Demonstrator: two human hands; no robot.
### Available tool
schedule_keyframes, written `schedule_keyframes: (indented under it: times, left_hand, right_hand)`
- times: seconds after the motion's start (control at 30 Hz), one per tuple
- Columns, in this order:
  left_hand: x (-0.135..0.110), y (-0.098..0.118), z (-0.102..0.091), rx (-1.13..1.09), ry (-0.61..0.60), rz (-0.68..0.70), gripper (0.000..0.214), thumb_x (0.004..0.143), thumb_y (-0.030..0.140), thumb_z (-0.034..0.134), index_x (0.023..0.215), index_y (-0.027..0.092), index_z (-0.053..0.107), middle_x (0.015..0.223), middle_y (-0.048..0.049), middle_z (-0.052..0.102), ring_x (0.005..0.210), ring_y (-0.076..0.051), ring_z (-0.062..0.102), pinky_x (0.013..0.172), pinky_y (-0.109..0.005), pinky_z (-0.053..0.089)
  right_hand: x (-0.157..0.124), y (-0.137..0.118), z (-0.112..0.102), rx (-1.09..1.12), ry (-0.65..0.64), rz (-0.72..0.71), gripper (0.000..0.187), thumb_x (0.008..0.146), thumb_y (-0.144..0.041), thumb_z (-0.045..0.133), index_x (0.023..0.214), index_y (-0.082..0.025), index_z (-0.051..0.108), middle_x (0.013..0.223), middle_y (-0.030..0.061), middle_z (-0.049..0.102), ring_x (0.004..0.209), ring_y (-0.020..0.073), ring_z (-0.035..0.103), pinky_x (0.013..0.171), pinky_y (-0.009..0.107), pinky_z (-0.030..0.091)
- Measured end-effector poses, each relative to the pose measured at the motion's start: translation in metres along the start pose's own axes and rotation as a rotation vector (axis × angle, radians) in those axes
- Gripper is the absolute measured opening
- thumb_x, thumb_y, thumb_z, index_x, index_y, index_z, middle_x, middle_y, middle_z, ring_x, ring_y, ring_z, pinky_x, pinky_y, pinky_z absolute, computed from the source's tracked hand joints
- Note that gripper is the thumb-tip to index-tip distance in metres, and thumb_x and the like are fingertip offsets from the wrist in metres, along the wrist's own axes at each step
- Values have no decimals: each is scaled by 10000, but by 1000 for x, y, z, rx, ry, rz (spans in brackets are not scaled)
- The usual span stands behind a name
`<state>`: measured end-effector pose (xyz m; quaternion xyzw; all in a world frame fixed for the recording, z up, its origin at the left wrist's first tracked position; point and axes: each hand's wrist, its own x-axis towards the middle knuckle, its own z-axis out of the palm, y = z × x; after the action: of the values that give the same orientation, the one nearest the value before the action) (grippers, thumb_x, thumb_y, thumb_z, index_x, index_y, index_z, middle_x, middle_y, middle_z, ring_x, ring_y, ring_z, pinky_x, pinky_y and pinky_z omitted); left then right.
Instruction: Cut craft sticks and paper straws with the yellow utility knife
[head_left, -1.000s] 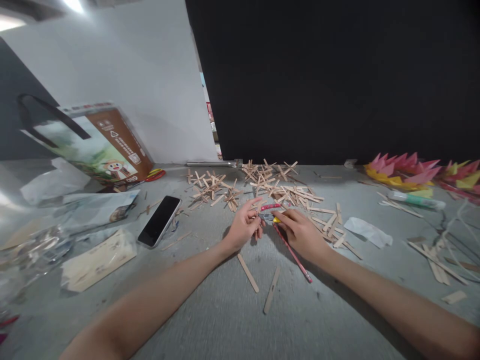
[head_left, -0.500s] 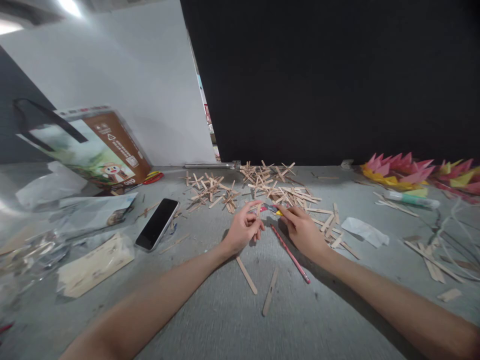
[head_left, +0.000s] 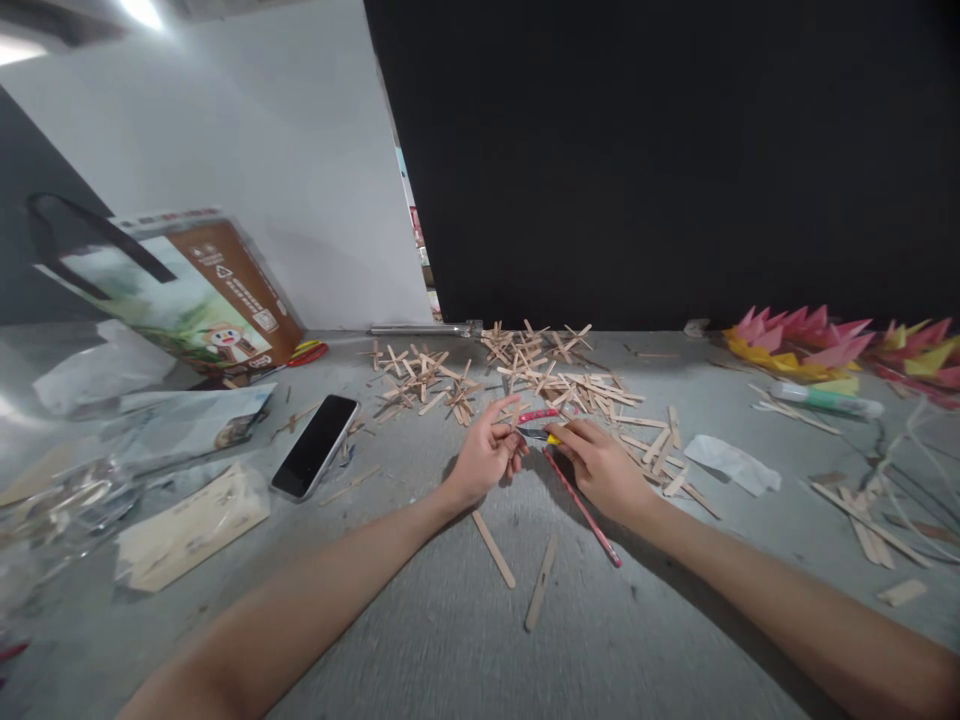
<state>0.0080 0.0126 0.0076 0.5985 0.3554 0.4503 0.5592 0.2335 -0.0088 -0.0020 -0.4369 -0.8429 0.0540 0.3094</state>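
My left hand (head_left: pixel 486 452) is closed on a wooden craft stick (head_left: pixel 516 413), pinched upright between thumb and fingers. In my right hand (head_left: pixel 604 460) is a yellow utility knife (head_left: pixel 553 438), its grey blade pointing left to the stick near my left fingertips. Whether the blade touches the wood I cannot tell. Just beyond the knife lies a slim red-pink object (head_left: pixel 538 414). A red patterned pencil (head_left: pixel 589 515) lies beside my right hand. Closer to me are two loose craft sticks (head_left: pixel 493 550), one of them with a dark mark.
Star-shaped pieces made of sticks (head_left: pixel 420 370) and loose sticks (head_left: pixel 592 388) are heaped behind my hands. A phone (head_left: pixel 315 447), plastic packets (head_left: pixel 195 525) and a carrier bag (head_left: pixel 217 295) stand or lie left. Right are white paper (head_left: pixel 731 463), a glue tube (head_left: pixel 829 400) and folded-paper flowers (head_left: pixel 799 340).
My right hand has drawn the knife slightly toward me, and its blade now shows more plainly near my left fingertips. The red-pink object behind it is more visible. My left hand stays put.
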Motion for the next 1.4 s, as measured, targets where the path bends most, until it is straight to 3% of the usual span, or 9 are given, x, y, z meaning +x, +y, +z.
schedule_keyframes:
  times: [0.33, 0.77, 1.13, 1.4]
  left_hand:
    - [-1, -2, -3, 13, -39, 18, 680, 957, 372, 644, 1560, 187, 390, 720, 14, 676, 440, -96, 575, 416, -187, 460]
    - [-2, 3, -2, -42, -58, 15, 694, 922, 358, 681, 1531, 169, 407, 694, 30, 679, 409, -86, 564, 405, -178, 419]
    - [-4, 7, 1, -53, -156, -22, 694, 907, 309, 672, 1532, 177, 401, 685, 22, 696, 453, -117, 610, 437, -198, 460]
    - [-4, 9, 1, -39, -127, -7, 673, 901, 317, 657, 1503, 173, 394, 660, 26, 682, 448, -121, 599, 449, -208, 466]
  right_hand:
    - [1, -3, -3, -34, -23, -8, 373, 1050, -147, 412, 1353, -223, 615, 1127, 126, 681, 1003, 288, 623, 844, 395, 522]
    - [0, -2, -1, 11, -10, -19, 390, 1049, -144, 406, 1373, -222, 609, 1122, 126, 680, 1004, 289, 622, 860, 428, 540]
    - [1, 0, -1, 97, 34, -93, 536, 956, -36, 407, 1396, -271, 604, 1153, 115, 682, 1058, 284, 635, 919, 456, 560]
    - [2, 2, -2, 94, 46, -68, 560, 908, 13, 398, 1341, -246, 640, 1140, 115, 683, 1077, 282, 631, 919, 460, 572]
